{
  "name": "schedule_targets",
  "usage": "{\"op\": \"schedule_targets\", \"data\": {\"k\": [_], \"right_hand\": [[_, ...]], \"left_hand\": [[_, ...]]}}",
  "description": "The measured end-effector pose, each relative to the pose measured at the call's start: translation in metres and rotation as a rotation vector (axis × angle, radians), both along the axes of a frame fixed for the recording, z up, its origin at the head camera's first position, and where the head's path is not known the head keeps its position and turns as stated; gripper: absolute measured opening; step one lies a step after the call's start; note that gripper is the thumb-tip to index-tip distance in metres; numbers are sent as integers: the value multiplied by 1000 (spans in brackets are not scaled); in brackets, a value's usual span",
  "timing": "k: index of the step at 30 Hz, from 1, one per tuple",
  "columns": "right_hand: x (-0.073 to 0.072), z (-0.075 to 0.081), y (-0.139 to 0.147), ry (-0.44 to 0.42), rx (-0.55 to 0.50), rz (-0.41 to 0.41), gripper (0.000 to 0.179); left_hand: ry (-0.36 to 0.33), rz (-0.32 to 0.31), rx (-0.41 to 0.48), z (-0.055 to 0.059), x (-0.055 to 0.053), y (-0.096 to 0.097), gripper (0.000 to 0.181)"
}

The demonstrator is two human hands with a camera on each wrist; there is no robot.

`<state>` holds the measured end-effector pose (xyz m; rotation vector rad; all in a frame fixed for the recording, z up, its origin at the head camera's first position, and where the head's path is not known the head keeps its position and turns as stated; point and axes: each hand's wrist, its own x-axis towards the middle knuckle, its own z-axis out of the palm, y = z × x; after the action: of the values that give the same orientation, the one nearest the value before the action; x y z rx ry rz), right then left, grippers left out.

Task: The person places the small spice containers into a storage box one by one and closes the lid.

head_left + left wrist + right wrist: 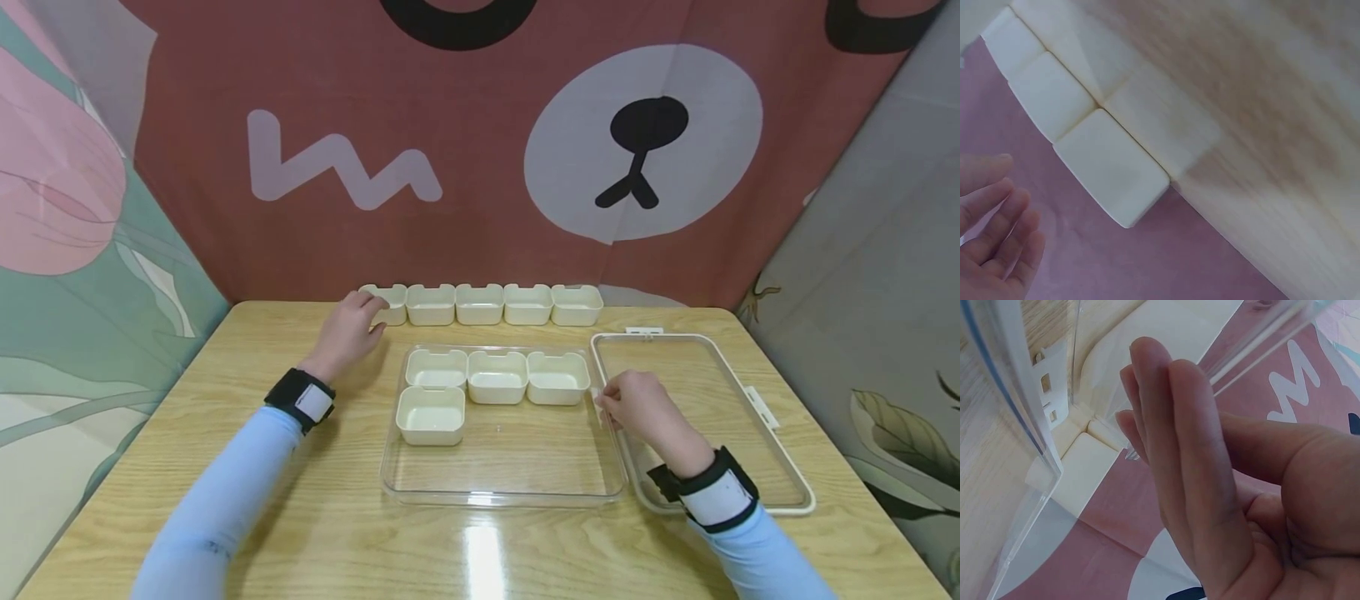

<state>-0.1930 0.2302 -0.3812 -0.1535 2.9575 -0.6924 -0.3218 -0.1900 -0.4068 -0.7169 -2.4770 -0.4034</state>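
My left hand is at the left end of a back row of small cream bins, its fingertips over the leftmost bin. In the left wrist view the left fingers are loosely bent with nothing between them. A clear plastic box lies in front of the row, with several cream bins inside at its back and left. My right hand is at the box's right rim. In the right wrist view the right fingers are mostly straight, beside the clear plastic wall.
To the right of the box lies a clear lid with a white frame and white clips, partly under the right forearm. The back row of bins runs along the table's far edge, against a printed cloth. Wooden table extends in front.
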Motion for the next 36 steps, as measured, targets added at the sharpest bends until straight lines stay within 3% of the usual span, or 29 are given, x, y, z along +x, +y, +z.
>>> {"op": "schedule_targets", "data": {"k": [8,14,24,36], "right_hand": [[-1,0,1,16,-2,4,17],[-1,-1,1,14,-2,0,17],[-1,-2,0,15,1,0,17],[-2,-4,0,11,-5,-10,16]], "left_hand": [[-92,66,-62,3,-18,0,28],[-61,69,-117,0,-32,-4,25],[-61,104,-165,-6,-46,-13,20],[-117,86,-188,-9,-49,-17,14]]}}
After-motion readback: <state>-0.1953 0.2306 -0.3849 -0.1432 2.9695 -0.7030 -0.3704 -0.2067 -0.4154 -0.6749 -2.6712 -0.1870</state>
